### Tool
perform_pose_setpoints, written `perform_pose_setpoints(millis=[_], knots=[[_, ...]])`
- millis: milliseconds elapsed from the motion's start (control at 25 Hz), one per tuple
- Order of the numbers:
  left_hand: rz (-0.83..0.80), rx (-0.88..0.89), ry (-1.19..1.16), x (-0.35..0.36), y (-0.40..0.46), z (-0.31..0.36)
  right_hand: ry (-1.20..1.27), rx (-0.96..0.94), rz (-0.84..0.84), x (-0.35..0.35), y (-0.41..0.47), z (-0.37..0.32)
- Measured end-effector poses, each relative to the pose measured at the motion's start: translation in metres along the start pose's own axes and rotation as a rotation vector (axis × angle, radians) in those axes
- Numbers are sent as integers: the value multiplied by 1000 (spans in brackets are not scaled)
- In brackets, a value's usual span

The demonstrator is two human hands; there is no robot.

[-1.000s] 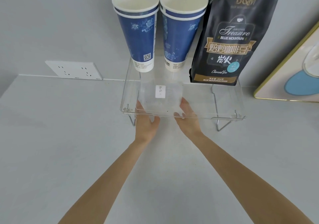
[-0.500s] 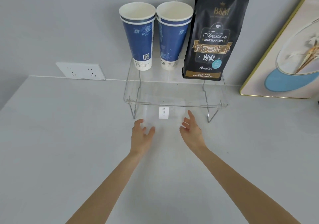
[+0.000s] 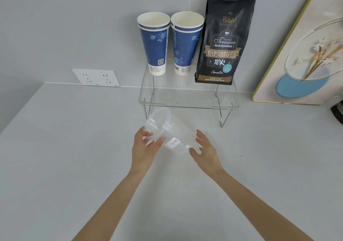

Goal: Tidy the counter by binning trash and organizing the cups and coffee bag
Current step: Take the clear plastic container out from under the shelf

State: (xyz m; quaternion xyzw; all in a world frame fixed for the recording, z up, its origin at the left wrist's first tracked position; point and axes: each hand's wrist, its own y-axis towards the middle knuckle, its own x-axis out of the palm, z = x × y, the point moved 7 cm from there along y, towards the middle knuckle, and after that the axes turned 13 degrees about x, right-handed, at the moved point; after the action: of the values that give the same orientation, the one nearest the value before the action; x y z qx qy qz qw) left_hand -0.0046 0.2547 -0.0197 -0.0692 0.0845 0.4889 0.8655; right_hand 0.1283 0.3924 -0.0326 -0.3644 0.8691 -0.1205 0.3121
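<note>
1. Just in front of the clear acrylic shelf riser w/ wire legs (image 3: 187,99), both hands carried a clear, thin-walled plastic cup w/ a small white label (image 3: 168,133), tipped on its side above the grey counter (image 3: 74,148), mouth aimed up-left toward the riser.
2. Left hand (image 3: 145,148) was curled round the rim end, thumb on the near wall, fingers partly seen through the plastic. Right hand (image 3: 205,150) was half open, fingertips at the base end; firm contact vs. just steadying – couldn't tell.
3. On top of the riser, at the back: two tall blue-and-white paper cups (image 3: 170,44) side by side, upright, each apparently doubled; black stand-up coffee bag w/ gold lettering (image 3: 223,40) just right of them.
4. Handling, my read: cup looked v. light, flexible, smooth; prob. dents if squeezed mid-wall. Better hold at the stiffer rim or base, light pressure.
5. No bin in view.
</note>
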Motion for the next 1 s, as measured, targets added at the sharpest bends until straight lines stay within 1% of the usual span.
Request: perform_pose_setpoints(millis=[80,160,240,320,440,600,800,1000], knots=[[-59,167,93,-2,1,12,-87,-96,14,-5,-5,-12],[-170,279,200,3,-1,16,-144,-172,-4,-4,-9,-23],[-245,328,234,8,-4,19,-162,-207,-34,1,-11,-28],[-272,315,201,13,-9,20,-125,-199,-67,7,-10,-28],[-271,257,160,16,-11,18,-22,-108,-113,13,-6,-25],[-256,216,160,8,-8,27,-26,-111,-107,8,-9,-36],[-265,316,177,-7,-1,72,-35,-187,-64,-20,-33,-68],[-208,448,157,-30,8,133,-92,-298,25,-52,-54,-126]])
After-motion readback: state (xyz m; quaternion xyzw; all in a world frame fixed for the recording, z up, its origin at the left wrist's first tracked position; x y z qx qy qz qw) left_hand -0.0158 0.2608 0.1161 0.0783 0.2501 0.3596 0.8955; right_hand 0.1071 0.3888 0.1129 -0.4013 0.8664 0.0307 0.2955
